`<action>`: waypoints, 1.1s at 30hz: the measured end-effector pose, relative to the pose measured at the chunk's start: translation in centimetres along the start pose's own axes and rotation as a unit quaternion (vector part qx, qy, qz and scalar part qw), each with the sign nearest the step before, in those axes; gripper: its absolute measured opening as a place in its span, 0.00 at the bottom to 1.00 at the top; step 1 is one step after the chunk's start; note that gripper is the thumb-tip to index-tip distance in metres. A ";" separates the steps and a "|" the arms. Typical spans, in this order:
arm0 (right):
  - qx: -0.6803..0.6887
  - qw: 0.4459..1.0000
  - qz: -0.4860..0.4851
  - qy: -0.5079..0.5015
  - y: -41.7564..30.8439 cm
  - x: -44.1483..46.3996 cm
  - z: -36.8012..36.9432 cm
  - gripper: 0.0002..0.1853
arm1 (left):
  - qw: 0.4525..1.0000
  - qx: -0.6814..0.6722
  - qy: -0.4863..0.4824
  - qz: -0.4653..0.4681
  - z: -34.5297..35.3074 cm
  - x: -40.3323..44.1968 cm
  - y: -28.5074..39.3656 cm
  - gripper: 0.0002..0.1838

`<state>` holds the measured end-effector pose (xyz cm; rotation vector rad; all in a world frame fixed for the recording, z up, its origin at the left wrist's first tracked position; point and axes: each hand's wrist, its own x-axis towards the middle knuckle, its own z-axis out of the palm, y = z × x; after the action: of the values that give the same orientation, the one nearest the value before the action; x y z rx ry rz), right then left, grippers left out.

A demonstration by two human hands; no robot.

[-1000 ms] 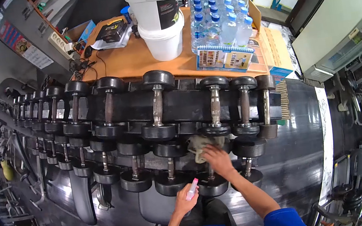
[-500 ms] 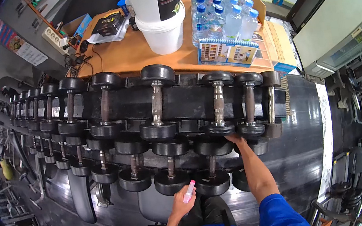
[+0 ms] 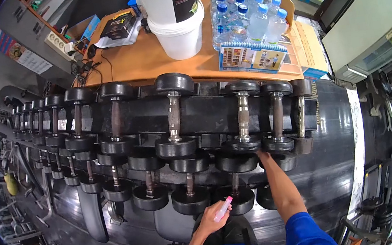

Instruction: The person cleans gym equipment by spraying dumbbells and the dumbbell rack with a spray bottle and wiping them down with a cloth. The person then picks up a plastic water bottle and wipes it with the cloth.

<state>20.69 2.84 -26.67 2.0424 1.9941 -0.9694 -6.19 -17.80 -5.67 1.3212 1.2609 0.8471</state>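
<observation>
My left hand is closed around a small pink-and-white tube-shaped item, held just in front of the lower-row dumbbells; its exact kind is unclear. Nearest to it are a black round-headed dumbbell and another lower-row dumbbell. My right arm reaches forward to the rack. Only a bit of my right hand shows, between an upper dumbbell with a shiny handle and one with a dull handle. Its fingers are hidden behind the dumbbell heads.
A two-tier rack of dumbbells runs across the view. Behind it, a wooden table bears stacked white buckets, several water bottles and a desk calendar. A padded bench stands below left.
My left hand has moved right with the pink-and-white item, now in front of the neighbouring dumbbell. My right hand stays among the dumbbell heads. The whole view has shifted slightly.
</observation>
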 end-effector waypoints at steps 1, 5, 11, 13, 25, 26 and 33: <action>-0.019 1.000 -0.003 -0.007 -0.8 0.9 0.8 0.19 | 1.000 -0.005 0.000 0.002 0.0 0.1 0.1 0.08; -0.059 0.997 -0.042 -0.016 -3.7 3.9 3.1 0.17 | 1.000 0.019 -0.005 0.010 0.1 0.0 -0.3 0.08; -0.084 0.965 -0.248 0.019 -7.7 2.6 5.0 0.14 | 1.000 -0.005 -0.019 0.018 1.6 0.0 -1.4 0.10; -0.122 0.943 -0.307 0.033 -10.0 0.8 5.8 0.13 | 0.999 0.027 -0.031 -0.005 1.9 0.1 -0.7 0.10; -0.150 0.890 -0.406 0.144 -9.1 -16.0 -6.5 0.24 | 0.997 0.038 0.033 0.050 -0.2 -0.9 -1.0 0.12; -0.131 0.903 -0.383 0.143 -7.9 -17.0 -6.3 0.25 | 0.999 0.025 0.032 0.031 -0.2 -1.0 -1.1 0.12; 0.174 0.982 0.067 -0.018 0.9 -21.1 5.2 0.19 | 1.000 -0.003 0.026 0.002 0.0 -2.8 -1.8 0.13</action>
<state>21.30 -17.89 -20.14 2.2737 1.7402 -1.3971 -7.05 -20.76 -6.94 1.3049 1.2952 0.8931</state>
